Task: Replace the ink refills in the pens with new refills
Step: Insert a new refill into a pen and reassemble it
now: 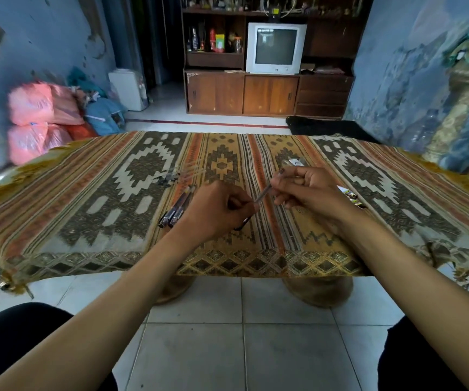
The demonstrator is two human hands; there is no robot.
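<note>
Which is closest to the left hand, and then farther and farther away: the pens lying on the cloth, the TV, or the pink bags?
From the left hand, in the head view:
1. Pens: on the cloth, right beside the hand, on its left.
2. Pink bags: on the floor past the table's far left corner.
3. TV: in the wooden cabinet at the back of the room.

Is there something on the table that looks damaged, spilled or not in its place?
Nothing on the table looks spilled or broken. Pens lie grouped beside the left hand. The tablecloth has a frayed, uneven fringe at its near left corner. Both hands hold one thin pen part.
</note>
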